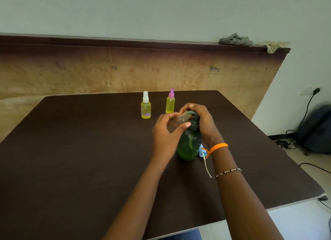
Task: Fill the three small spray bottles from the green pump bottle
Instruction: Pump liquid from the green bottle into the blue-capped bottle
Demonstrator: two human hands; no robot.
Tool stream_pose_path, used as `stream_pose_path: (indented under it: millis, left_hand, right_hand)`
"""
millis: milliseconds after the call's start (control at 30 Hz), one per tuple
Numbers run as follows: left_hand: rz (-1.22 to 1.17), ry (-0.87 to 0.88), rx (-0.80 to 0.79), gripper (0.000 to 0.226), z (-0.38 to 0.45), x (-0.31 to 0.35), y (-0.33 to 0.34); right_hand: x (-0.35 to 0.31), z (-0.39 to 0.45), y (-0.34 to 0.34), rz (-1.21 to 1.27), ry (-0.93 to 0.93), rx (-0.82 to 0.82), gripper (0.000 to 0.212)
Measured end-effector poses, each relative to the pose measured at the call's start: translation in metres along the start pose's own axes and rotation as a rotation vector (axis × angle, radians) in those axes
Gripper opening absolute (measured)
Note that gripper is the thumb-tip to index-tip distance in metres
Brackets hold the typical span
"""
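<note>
The green pump bottle [189, 143] stands upright mid-table, about a third full of green liquid. My left hand [166, 132] grips a small clear bottle [180, 120], uncapped and tilted, its open neck right at the pump's spout. My right hand [200, 118] curls over the pump head. A blue spray cap [202, 151] with its dip tube lies on the table beside the green bottle's base, partly under my right wrist. Two small bottles holding yellow liquid stand farther back: one with a white sprayer [146, 107], one with a pink sprayer [170, 102].
The dark brown table [80, 150] ends at the right and near edges. A wooden board leans against the wall behind it, with crumpled rags [236, 40] on top. Cables and a dark bag [317, 128] lie on the floor at right.
</note>
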State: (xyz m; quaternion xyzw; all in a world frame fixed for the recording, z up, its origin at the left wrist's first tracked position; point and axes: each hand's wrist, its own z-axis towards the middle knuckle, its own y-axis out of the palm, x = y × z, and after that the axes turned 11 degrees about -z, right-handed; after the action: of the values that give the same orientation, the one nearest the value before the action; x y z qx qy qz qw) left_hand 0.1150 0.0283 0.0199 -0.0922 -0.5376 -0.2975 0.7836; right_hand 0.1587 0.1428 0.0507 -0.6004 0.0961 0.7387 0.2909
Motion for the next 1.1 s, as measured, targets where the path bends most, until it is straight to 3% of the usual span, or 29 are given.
stream_pose_path:
  millis: [233,400,667,900,1100]
  left_hand:
    - [0.010,-0.006,0.007,0.029,0.002,-0.003,-0.002]
    - [0.023,-0.007,-0.005,0.030,0.003,-0.002,-0.003]
    - [-0.031,-0.023,0.003,0.028,0.006,0.008,-0.005]
    - [-0.034,-0.021,0.010,0.031,0.005,0.004,-0.002]
    - [-0.008,-0.026,-0.008,0.028,0.002,-0.001,-0.002]
  right_hand:
    - [0.005,0.000,0.001,-0.153,-0.060,0.056,0.018]
    - [-0.004,-0.002,-0.003,-0.155,-0.024,0.007,0.011]
    - [-0.063,0.021,-0.023,-0.427,0.234,-0.168,0.032]
    - [-0.045,0.047,-0.001,-0.658,0.356,-0.128,0.039]
    - [-0.021,0.043,-0.001,-0.784,0.451,0.038,0.046]
